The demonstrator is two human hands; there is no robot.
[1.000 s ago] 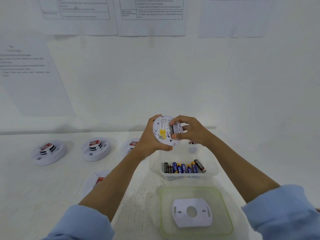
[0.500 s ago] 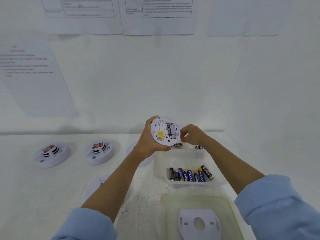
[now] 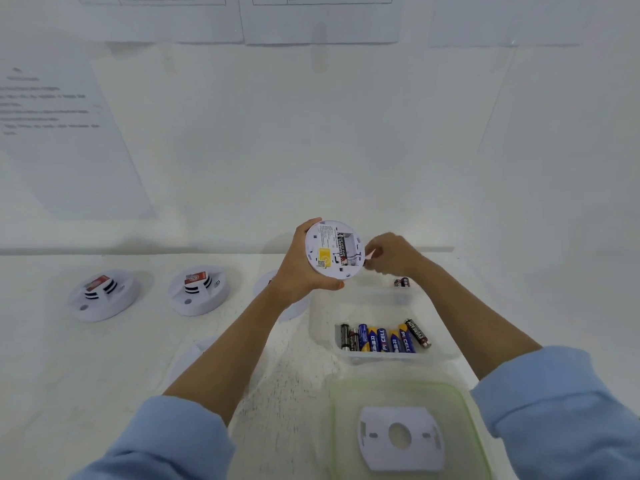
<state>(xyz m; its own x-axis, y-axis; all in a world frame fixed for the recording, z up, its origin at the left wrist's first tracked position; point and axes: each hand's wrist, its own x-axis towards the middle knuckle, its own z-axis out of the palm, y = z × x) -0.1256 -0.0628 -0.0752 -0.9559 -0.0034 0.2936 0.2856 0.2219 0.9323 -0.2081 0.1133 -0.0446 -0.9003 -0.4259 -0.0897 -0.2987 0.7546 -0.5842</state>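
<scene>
White paper sheets (image 3: 69, 133) hung on the wall behind a white tabletop (image 3: 52, 375). Above its far edge, the left hand (image 3: 298, 271) grasped a round smoke detector (image 3: 334, 251) by the rim, its back facing the camera and one battery (image 3: 343, 251) seated in the open compartment. The right hand (image 3: 391, 256) sat at the detector's right edge with curled fingers; whether they pinched anything could not be told. Below stood a clear container (image 3: 322, 317) holding loose batteries (image 3: 384, 337), and nearer lay a green-rimmed lid (image 3: 460, 400) carrying a mounting plate (image 3: 401, 436). Two more detectors (image 3: 104, 294) rested at left.
</scene>
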